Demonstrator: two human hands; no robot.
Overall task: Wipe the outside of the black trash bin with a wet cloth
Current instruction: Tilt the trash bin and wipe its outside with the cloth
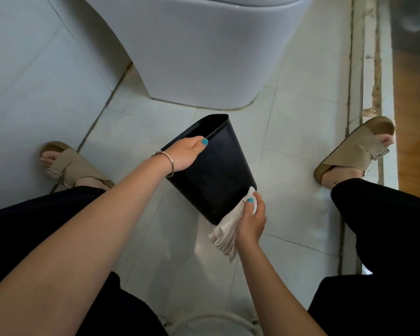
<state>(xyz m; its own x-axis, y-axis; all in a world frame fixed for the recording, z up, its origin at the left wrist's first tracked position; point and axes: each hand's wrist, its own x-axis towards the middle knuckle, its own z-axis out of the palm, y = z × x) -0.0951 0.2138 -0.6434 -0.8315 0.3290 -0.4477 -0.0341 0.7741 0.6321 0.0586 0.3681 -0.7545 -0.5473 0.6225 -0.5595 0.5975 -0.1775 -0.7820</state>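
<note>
Left grip: the left hand (188,152) grips the bin (214,170) at its rim, thumb lying along the outer wall and the other fingers hidden over the edge, seemingly inside the mouth.
Right grip: the right hand (251,221) holds the cloth (224,235) bunched between thumb and curled fingers, pressing its upper end to the bin's bottom corner.
Bin: black, tapered, tilted so that its open mouth points away from the person and its base comes toward them; whether the base touches the floor (298,122) cannot be told.
Cloth: white, crumpled, its loose end hanging below the bin's base and to the left of the right wrist.
Bin against the grips: the left hand is at the far, upper end, the right hand at the near, lower end, so the bin's dark side wall lies bare between them.
Bracelet (170,163): a thin metal band on the left wrist, just beside the bin's wall.
Toilet (204,52): white, standing just beyond the bin's mouth, apart from it.
Sandals: a beige left sandal (68,166) near the wall (34,69), a beige right sandal (359,149) by the threshold (374,69); the bin lies between them.
Legs: in black trousers (386,226), spread either side of the arms.
</note>
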